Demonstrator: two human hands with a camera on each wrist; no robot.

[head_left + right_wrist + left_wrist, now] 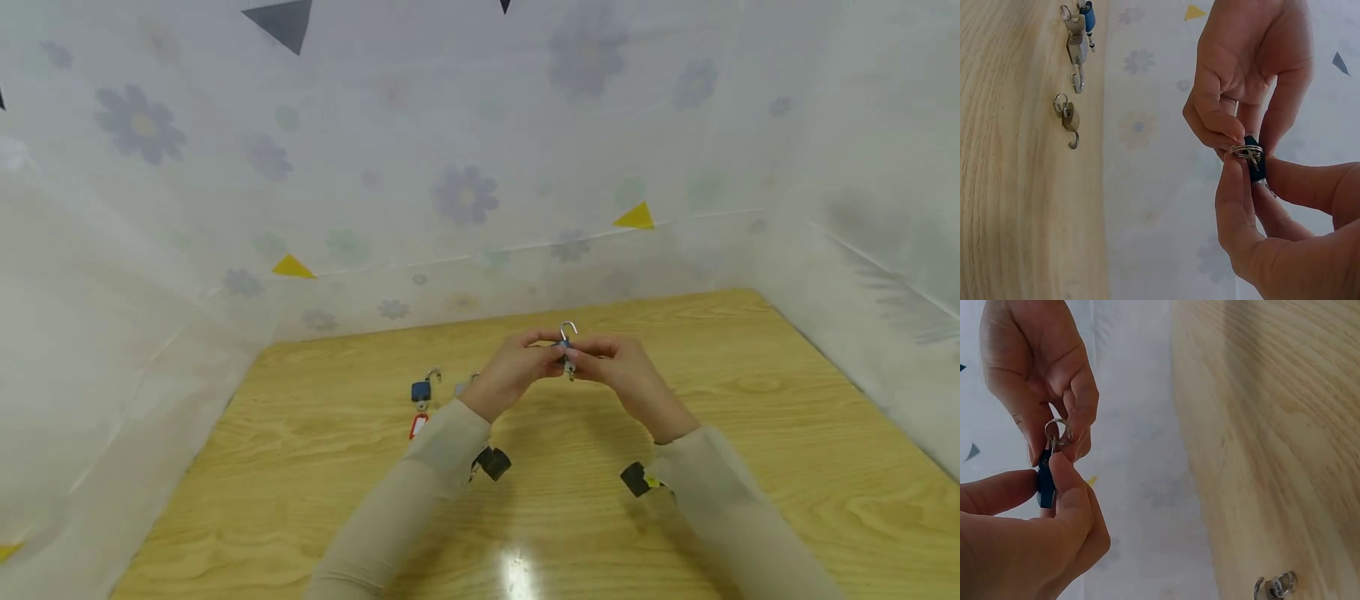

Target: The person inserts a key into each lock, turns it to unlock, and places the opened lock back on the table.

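Note:
Above the wooden table (750, 433) my two hands meet around a small dark-blue padlock (564, 345) whose silver shackle (568, 328) stands open on top. My left hand (550, 353) pinches the padlock body (1045, 482) between thumb and forefinger. My right hand (582, 360) pinches the key ring (1246, 150) at the lock's underside, with a key hanging below. In the right wrist view the blue body (1254, 164) shows between both hands' fingertips.
A blue padlock (422, 389) with an open shackle and a red tag (417, 426) lie on the table left of my hands, beside a grey lock (463, 386) half hidden by my left wrist. A flower-print sheet (465, 200) walls the table.

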